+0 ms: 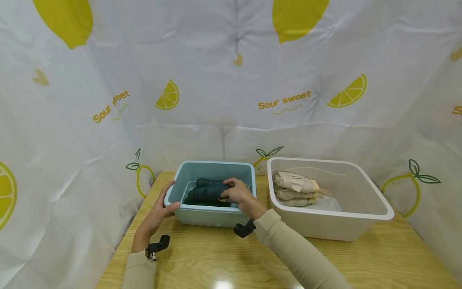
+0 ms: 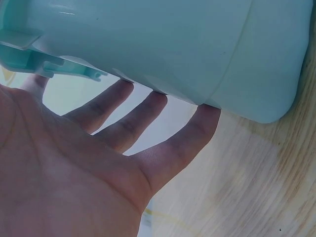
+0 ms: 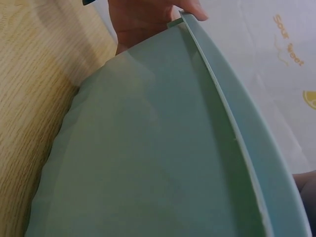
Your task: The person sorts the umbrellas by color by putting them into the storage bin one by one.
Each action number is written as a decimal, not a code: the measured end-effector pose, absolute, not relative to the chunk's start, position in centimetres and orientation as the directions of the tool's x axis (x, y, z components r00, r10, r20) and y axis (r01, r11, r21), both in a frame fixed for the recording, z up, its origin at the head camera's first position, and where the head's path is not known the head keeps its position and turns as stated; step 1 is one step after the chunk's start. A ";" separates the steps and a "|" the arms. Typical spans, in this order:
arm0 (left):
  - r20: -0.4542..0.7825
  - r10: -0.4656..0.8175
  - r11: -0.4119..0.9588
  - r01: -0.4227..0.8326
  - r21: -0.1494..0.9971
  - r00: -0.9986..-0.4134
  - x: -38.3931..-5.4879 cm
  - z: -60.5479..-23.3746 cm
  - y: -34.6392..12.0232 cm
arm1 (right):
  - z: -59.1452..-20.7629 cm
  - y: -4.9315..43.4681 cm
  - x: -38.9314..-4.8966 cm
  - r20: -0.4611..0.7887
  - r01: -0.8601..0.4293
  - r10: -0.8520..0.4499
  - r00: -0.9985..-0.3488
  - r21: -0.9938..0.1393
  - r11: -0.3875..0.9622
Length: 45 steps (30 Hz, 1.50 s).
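Note:
A light blue plastic bin (image 1: pixel 207 217) stands on the table, with dark green, rolled-up bundles that look like folded umbrellas (image 1: pixel 207 193) lying side by side in it. My left hand (image 1: pixel 159 212) grips its front left corner, thumb over the rim. In the left wrist view, the fingertips of that hand (image 2: pixel 108 148) press against the bin's outer side wall (image 2: pixel 148 44). My right hand (image 1: pixel 241 195) reaches over the front rim and holds the right end of the top dark umbrella. The bin's front wall (image 3: pixel 128 128) fills the right wrist view and hides that grip.
To the right stands a larger white bin (image 1: pixel 314 226) with several beige folded umbrellas (image 1: pixel 296 182) at its left end. Both bins rest on a wooden table (image 1: pixel 202 257). A lemon-print curtain (image 1: pixel 216 100) hangs behind and at the sides.

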<state>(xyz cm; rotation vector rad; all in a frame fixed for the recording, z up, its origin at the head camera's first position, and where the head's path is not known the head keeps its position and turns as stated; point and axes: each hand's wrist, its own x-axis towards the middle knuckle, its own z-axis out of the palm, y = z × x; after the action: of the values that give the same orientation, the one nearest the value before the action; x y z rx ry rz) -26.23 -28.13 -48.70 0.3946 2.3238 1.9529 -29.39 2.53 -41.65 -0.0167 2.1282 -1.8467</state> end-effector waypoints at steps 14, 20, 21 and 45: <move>0.111 0.253 0.149 0.152 0.977 -0.961 -26.5 -49.0 -28.1 | -41.8 2.5 -29.5 -0.262 0.188 -0.228 -0.938 -0.935 0.302; 0.110 0.254 0.148 0.151 0.977 -0.961 -26.8 -49.1 -28.2 | -41.8 2.2 -29.3 -0.099 0.046 -0.162 -0.982 -0.952 0.303; 0.110 0.255 0.148 0.151 0.977 -0.961 -26.8 -49.1 -28.2 | -41.8 2.2 -29.2 -0.039 -0.008 -0.144 -0.989 -0.949 0.314; 0.165 0.177 0.538 0.236 0.809 -0.970 -25.5 -44.9 -28.6 | -42.4 11.7 -20.2 0.536 -0.705 -0.507 -0.675 -0.670 0.231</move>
<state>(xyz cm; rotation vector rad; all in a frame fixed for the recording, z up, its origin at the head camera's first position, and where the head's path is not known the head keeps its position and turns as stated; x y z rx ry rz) -25.46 -28.57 -44.94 0.3773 2.8105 1.4940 -20.18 11.72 -42.42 -1.3112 2.6171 -1.6238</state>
